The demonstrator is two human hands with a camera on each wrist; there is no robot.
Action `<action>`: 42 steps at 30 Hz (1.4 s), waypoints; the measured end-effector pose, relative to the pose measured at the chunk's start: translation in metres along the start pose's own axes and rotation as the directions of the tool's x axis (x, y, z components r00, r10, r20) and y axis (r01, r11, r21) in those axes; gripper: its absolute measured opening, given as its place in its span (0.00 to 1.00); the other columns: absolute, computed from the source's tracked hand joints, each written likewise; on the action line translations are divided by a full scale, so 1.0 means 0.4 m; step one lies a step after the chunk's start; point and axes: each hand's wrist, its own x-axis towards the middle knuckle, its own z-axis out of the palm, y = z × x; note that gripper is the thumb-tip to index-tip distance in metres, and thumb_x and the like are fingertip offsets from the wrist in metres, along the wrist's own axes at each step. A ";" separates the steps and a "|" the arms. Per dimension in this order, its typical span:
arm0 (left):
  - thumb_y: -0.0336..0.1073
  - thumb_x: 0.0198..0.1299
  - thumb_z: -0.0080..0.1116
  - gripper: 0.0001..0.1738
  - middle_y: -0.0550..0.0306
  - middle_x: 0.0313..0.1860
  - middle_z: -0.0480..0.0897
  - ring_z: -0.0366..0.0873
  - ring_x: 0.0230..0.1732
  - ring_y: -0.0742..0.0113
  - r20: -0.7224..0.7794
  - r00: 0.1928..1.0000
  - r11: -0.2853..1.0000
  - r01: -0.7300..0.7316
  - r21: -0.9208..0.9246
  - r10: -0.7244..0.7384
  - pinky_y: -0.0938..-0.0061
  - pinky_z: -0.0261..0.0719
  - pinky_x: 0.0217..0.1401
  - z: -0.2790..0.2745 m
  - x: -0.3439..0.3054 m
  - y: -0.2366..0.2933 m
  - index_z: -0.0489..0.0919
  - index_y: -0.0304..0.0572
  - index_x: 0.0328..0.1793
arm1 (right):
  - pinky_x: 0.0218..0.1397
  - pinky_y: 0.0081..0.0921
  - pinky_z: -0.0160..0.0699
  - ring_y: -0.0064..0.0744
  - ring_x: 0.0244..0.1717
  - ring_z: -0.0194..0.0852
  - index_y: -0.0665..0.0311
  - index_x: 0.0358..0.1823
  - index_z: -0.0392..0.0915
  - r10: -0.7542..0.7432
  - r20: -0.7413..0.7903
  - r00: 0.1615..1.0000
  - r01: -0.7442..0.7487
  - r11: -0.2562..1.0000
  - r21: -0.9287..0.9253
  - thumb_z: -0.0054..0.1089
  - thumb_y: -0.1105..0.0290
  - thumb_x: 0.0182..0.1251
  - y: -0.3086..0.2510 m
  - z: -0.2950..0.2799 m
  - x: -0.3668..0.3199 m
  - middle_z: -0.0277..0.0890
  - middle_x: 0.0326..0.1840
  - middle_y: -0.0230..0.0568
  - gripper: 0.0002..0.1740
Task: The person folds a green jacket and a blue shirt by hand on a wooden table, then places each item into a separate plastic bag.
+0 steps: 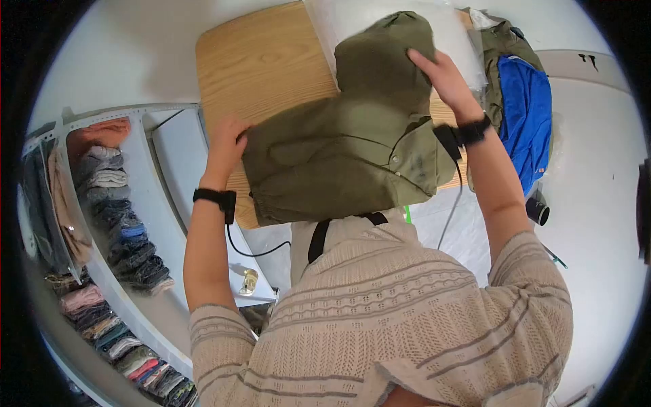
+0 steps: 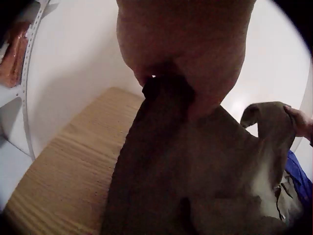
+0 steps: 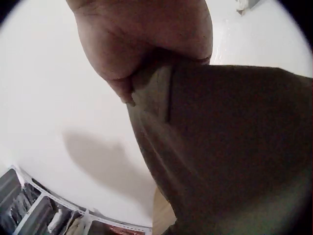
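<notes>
An olive-green jacket (image 1: 319, 149) with small snap buttons spreads over the table's front part, overhanging its near edge in the head view. My left hand (image 1: 227, 146) pinches its left edge between thumb and fingers; in the left wrist view the cloth (image 2: 156, 161) hangs down from that hand (image 2: 186, 49). At the far right, my right hand (image 1: 449, 80) grips a raised, bulky part of the jacket, thumb on top. The right wrist view has the green cloth (image 3: 234, 127) bunched in the right hand (image 3: 142, 39), with the fingertips mostly hidden.
Beneath the jacket is a wood-grain table (image 1: 264, 61). Clear plastic (image 1: 366, 13) lies at its back. To the right are a blue garment (image 1: 525, 122) and another green one. A shelf (image 1: 159, 224) with several folded clothes stands at left.
</notes>
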 end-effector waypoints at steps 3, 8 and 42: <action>0.22 0.41 0.57 0.17 0.51 0.31 0.73 0.70 0.40 0.49 0.040 0.998 0.999 -0.042 0.032 0.040 0.61 0.69 0.45 -0.019 -0.076 0.062 0.80 0.45 0.40 | 0.49 0.22 0.71 0.19 0.42 0.71 0.68 0.51 0.75 -0.072 0.017 0.997 0.072 0.997 -0.005 0.60 0.60 0.63 0.049 0.001 -0.162 0.79 0.43 0.31 0.21; 0.23 0.43 0.56 0.16 0.52 0.32 0.74 0.70 0.40 0.50 0.228 0.972 0.992 -0.078 0.100 0.053 0.61 0.70 0.45 0.095 -0.192 0.026 0.80 0.47 0.40 | 0.47 0.28 0.73 0.30 0.41 0.76 0.71 0.45 0.76 0.056 0.245 0.968 -0.028 0.993 -0.118 0.64 0.63 0.58 0.138 0.097 -0.322 0.80 0.39 0.38 0.20; 0.27 0.46 0.60 0.13 0.44 0.32 0.75 0.73 0.35 0.47 0.506 0.819 0.914 -0.056 -0.401 0.272 0.66 0.72 0.38 0.081 0.015 0.477 0.72 0.36 0.39 | 0.29 0.28 0.72 0.29 0.24 0.74 0.68 0.25 0.77 0.353 -0.378 0.856 -0.456 0.859 -0.231 0.66 0.60 0.52 0.501 0.018 -0.199 0.75 0.20 0.40 0.16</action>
